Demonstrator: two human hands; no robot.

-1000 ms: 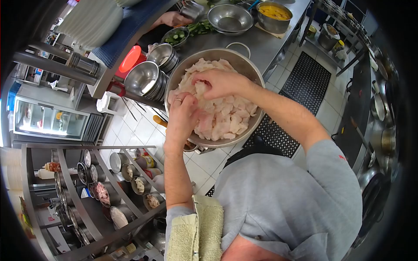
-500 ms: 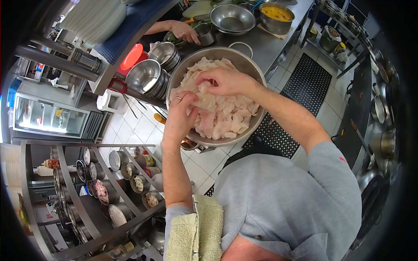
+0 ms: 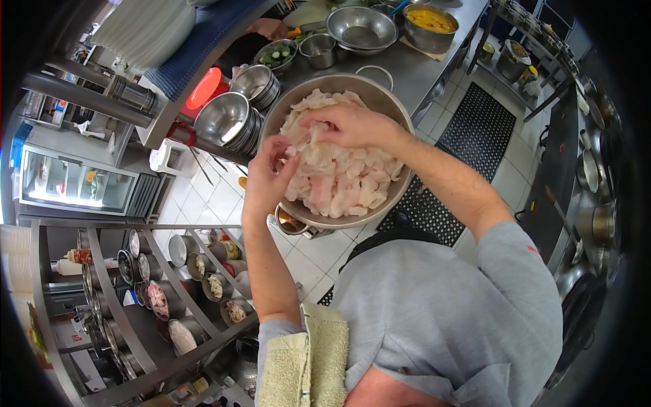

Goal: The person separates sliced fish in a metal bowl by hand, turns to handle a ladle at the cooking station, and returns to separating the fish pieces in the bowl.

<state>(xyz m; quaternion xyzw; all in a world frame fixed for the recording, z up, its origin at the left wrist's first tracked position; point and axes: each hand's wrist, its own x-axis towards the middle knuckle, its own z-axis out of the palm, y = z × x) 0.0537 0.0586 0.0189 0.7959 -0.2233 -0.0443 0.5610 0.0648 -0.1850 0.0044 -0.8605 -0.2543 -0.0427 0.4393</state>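
Note:
A large metal pot (image 3: 374,216) is filled with pale, raw-looking pieces of meat or fish (image 3: 349,180). Over the pot's left rim is my left hand (image 3: 266,175), its fingers bent and a small pale piece at the fingertips. My right hand (image 3: 352,127) reaches in from the right, palm down over the heap, with its fingers curled round a pale piece (image 3: 319,136). The two hands are a short distance apart. Part of what the right fingers grip is hidden under them.
Stacked metal bowls (image 3: 224,121) and a red dish (image 3: 203,89) stand left of the pot. Behind it are a small metal container (image 3: 318,51), a bowl of greens (image 3: 276,55), a wide bowl (image 3: 362,28) and a pot of yellow food (image 3: 431,22). Another person's hand (image 3: 269,28) shows behind.
My left hand has moved left, away from my right hand, which has barely shifted. The other person's hand has let go of the small metal container and drawn back.

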